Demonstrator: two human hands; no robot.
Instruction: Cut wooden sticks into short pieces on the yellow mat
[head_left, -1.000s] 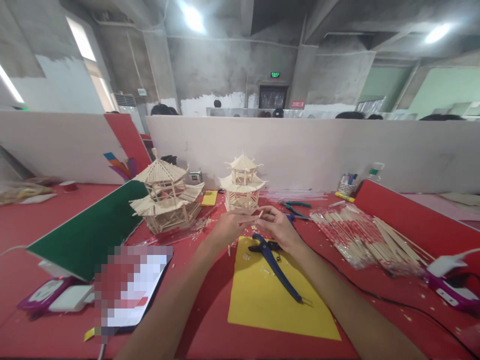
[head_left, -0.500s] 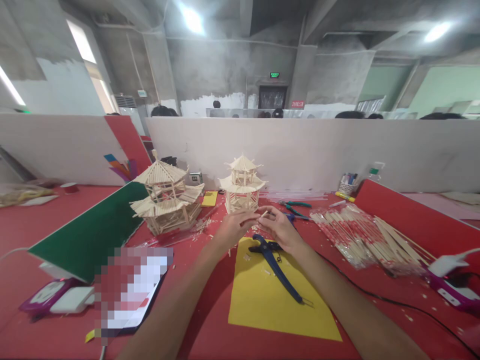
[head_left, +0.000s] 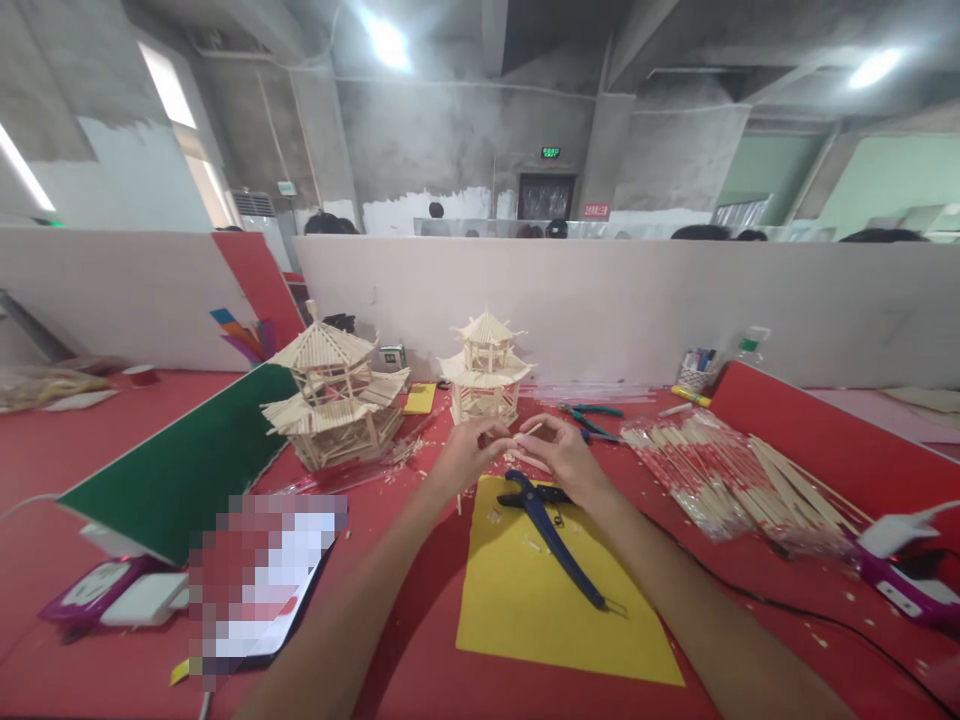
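Observation:
My left hand (head_left: 477, 450) and my right hand (head_left: 566, 455) meet fingertip to fingertip above the table, just in front of the smaller stick pagoda (head_left: 486, 375). A short pale piece of wooden stick (head_left: 535, 429) shows at the fingers of my right hand, which are closed in a pinch. The fingers of my left hand are curled together, and what they hold, if anything, is too small to make out. Below my hands, blue-handled cutters (head_left: 559, 548) lie on a yellow sheet (head_left: 525, 625). A larger stick pagoda (head_left: 334, 395) stands to the left.
Bagged wooden sticks (head_left: 697, 470) lie at the right, near a purple power strip (head_left: 896, 580). Green-handled pliers (head_left: 596, 410) rest behind my right hand. A phone (head_left: 292, 590), partly pixelated, lies at left by a green board (head_left: 180, 460). A white partition (head_left: 615, 300) closes the back.
The fingers of my left hand have curled and drawn up more, opening a gap under the index finger. Both hands stay in nearly the same place; the pagodas and tools have not moved.

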